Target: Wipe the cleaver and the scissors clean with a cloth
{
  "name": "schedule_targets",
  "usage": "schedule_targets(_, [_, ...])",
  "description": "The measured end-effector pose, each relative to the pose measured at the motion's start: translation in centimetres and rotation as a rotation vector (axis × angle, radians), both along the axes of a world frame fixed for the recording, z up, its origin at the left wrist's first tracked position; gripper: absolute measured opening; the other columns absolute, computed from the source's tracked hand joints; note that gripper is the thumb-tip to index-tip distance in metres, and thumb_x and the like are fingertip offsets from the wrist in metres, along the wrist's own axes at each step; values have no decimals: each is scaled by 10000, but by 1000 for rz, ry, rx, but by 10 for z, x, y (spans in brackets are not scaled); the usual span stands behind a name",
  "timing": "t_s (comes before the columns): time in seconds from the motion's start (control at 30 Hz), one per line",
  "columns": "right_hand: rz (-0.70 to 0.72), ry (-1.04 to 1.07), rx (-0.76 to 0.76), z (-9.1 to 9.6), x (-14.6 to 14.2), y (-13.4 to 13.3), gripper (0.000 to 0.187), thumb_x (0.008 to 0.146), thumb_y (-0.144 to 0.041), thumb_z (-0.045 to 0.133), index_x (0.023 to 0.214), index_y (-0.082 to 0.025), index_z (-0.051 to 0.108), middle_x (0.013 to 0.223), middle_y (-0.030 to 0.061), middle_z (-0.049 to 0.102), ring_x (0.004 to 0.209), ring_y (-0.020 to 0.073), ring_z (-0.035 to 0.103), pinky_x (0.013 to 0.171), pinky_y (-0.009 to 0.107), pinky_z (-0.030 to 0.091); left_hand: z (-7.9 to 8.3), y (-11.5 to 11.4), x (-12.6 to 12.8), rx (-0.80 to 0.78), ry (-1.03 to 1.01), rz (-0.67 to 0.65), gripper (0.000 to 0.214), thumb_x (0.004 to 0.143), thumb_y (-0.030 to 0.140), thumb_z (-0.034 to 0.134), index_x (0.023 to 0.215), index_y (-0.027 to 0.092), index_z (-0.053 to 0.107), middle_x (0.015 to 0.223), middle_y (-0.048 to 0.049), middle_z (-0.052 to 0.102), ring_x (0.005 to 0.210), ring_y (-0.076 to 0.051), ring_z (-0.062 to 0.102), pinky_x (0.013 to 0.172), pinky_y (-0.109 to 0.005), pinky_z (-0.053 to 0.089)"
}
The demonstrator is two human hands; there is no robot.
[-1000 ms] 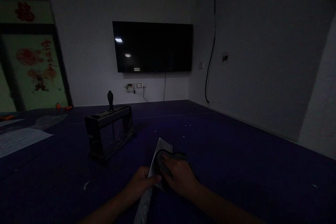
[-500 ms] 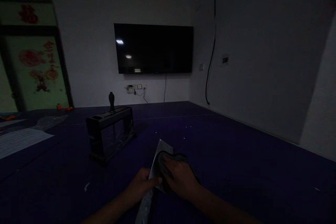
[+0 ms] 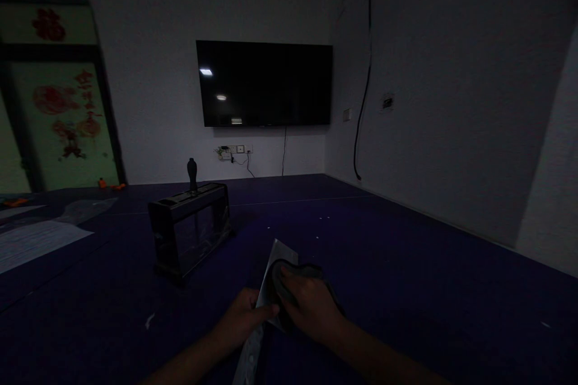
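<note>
Left hand (image 3: pixel 244 316) grips, thumb (image 3: pixel 267 312) pointing right; right hand (image 3: pixel 313 308) sits just beside it, fingers (image 3: pixel 293 281) bent, forearms (image 3: pixel 194 354) angling inward.

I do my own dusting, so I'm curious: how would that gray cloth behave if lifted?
The gray cloth is probably floppy, since it bunches and curves under the right hand. It seems unlikely to roll, as its edge spreads loosely past the knuckles.
</note>
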State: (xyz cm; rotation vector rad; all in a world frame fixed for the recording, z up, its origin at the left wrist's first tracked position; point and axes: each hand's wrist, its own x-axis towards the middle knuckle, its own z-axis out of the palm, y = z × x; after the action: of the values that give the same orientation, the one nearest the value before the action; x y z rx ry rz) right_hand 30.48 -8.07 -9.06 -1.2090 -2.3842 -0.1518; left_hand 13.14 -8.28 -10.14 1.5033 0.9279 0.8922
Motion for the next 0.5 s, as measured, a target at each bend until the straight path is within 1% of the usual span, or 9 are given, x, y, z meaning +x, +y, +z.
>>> schedule_targets(0.17, [-2,-11,3,2,-1,-1,347,813,-235,421,1121,-155,558,1168,114,595,900,214,632,760,284,474,2,-3,0,-17,-5,26,412,532,512,678,572,111,597,534,30,487,532,-93,396,518,-203,280])
schedule_targets(0.37, [4,1,-6,1,0,0,387,786,-218,448,1155,-149,541,1160,132,596,911,233,630,760,307,479,2,-2,-1,-7,10,8,423,541,525,668,580,110,598,537,25,490,529,-94,399,517,-206,275])
schedule_targets(0.5, [11,24,-9,2,0,-1,372,780,-204,456,1137,-170,556,1148,114,607,901,205,632,762,270,472,0,-1,-1,-11,22,21,423,541,525,667,584,109,601,554,16,502,541,-102,411,517,-210,274])
